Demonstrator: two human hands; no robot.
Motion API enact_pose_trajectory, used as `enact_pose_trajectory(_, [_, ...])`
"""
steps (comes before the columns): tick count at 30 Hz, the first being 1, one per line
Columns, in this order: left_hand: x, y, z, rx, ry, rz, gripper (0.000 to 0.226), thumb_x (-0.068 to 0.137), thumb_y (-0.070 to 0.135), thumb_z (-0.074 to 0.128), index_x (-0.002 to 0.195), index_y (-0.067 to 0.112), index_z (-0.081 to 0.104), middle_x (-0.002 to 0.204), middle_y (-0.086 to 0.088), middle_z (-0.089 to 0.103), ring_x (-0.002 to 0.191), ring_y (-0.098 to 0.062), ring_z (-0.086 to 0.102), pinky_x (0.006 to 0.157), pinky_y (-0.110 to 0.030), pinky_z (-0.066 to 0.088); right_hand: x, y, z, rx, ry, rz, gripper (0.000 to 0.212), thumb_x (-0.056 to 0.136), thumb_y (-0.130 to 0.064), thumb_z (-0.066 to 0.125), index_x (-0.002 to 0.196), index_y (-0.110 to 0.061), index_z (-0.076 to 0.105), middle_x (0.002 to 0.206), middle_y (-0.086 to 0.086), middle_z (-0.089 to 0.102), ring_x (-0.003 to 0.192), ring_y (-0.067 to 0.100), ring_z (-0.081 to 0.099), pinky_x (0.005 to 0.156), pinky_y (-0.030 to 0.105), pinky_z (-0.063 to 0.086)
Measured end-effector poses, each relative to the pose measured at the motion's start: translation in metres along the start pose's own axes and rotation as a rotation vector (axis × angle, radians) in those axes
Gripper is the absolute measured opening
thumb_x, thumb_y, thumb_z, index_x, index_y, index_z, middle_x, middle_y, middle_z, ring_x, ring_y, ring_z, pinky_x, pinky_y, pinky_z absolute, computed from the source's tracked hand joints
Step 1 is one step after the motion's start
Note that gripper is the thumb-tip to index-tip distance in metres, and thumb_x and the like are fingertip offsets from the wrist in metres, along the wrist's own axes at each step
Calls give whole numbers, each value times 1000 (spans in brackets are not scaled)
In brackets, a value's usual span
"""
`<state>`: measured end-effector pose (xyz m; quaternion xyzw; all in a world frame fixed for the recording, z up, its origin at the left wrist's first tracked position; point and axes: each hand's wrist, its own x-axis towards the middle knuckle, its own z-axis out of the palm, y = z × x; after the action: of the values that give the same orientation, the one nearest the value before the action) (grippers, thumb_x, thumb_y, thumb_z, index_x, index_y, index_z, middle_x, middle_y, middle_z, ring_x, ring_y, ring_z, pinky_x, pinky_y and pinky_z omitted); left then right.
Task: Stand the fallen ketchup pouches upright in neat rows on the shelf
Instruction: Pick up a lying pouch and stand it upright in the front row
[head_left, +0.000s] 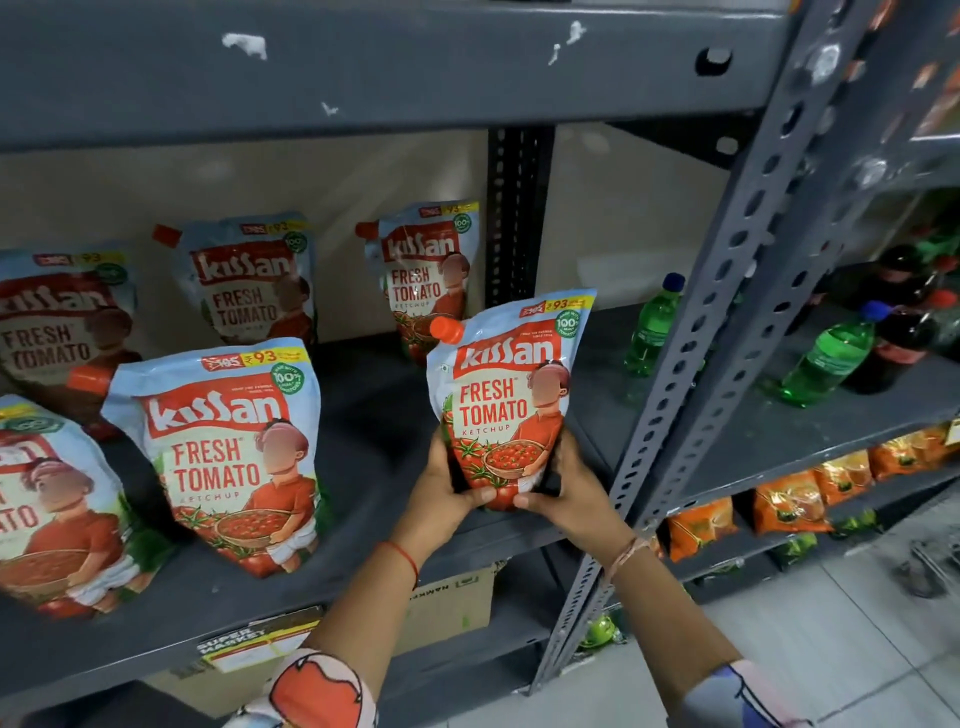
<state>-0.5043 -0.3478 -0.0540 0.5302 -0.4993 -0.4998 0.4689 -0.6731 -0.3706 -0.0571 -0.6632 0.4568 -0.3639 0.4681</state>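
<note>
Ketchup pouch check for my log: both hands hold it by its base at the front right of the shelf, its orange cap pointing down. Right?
Not quite. The head view shows the ketchup pouch upright, orange cap at top. Left hand and right hand do hold its base at the shelf front right.

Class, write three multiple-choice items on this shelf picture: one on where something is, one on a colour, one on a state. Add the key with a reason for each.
1. Where are the green bottles?
A. right of the pouches
B. on the floor
C. above the pouches

2. What colour is the cap of the held pouch?
A. blue
B. orange-red
C. white

3. How is the held pouch gripped?
A. left hand only
B. by its cap
C. both hands at its base

Key: 1 A, they stand at the shelf's right end; 2 B, the spout cap is orange-red; 3 C, left hand and right hand clasp its bottom.
</note>
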Motion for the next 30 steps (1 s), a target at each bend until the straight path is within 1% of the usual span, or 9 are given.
enact_pose_trajectory(5, [8,-4,8,21,-24,-16,87,63,4,73,121,48,24,121,9,50,124,-19,44,107,-51,37,-5,-1,-2,-56,73,3,82,73,2,70,134,-16,18,118,-7,46,111,8,46,84,6,41])
enact_pose_trajectory(10, [0,3,7,87,-43,-10,86,60,15,74,118,56,26,124,12,50,125,-18,45,106,-46,38,-20,-16,8,-67,138,10,79,70,-4,74,127,-26,26,120,-18,47,111,-1,46,88,-1,34])
enact_pose_trajectory(14, [-69,-5,-14,158,321,84,65,71,13,74,127,25,44,128,-5,56,112,-11,54,91,-10,43,-65,-18,61,-70,490,36,85,72,-44,69,138,-16,24,144,4,34,134,15,31,110,30,30])
enact_pose_trajectory(17, [-134,-21,-59,213,696,148,73,59,43,78,122,21,48,115,-11,55,92,-5,55,80,-10,45,-85,-31,113,-81,292,-97,89,67,-65,60,138,-30,19,146,-8,26,136,1,22,111,20,23])
enact_pose_trajectory(20, [-153,-36,-116,314,807,-8,116,37,73,65,128,6,44,128,-20,48,111,-22,51,92,-25,45,-52,-48,151,-36,20,-73,111,52,-73,64,139,-27,14,143,-15,22,135,-2,20,108,15,22])
enact_pose_trajectory(22, [-146,-34,-144,417,686,-92,116,39,63,67,135,7,36,139,-18,44,125,-30,44,102,-43,40,-21,-61,167,61,-187,-17,115,49,-55,79,140,-23,16,138,-17,28,128,-6,28,102,10,27])
enact_pose_trajectory(25, [-125,-26,-161,359,499,-50,112,48,37,77,142,14,22,147,-6,36,134,-22,33,112,-45,29,8,-62,183,67,-330,-26,84,56,-16,86,120,-35,35,116,-17,54,105,-8,54,88,14,44])
enact_pose_trajectory(27, [-113,-20,-166,255,440,-30,103,50,23,80,138,17,26,139,0,41,130,-17,35,110,-39,29,14,-59,187,58,-307,-26,73,54,-14,84,106,-41,40,107,-17,60,100,2,59,83,18,48])
enact_pose_trajectory(30, [-103,-11,-164,170,389,-34,87,54,-2,81,120,26,33,110,13,51,117,-17,43,97,-30,33,16,-54,183,67,-297,-4,73,54,-16,83,112,-35,41,112,-6,63,104,12,60,90,27,50])
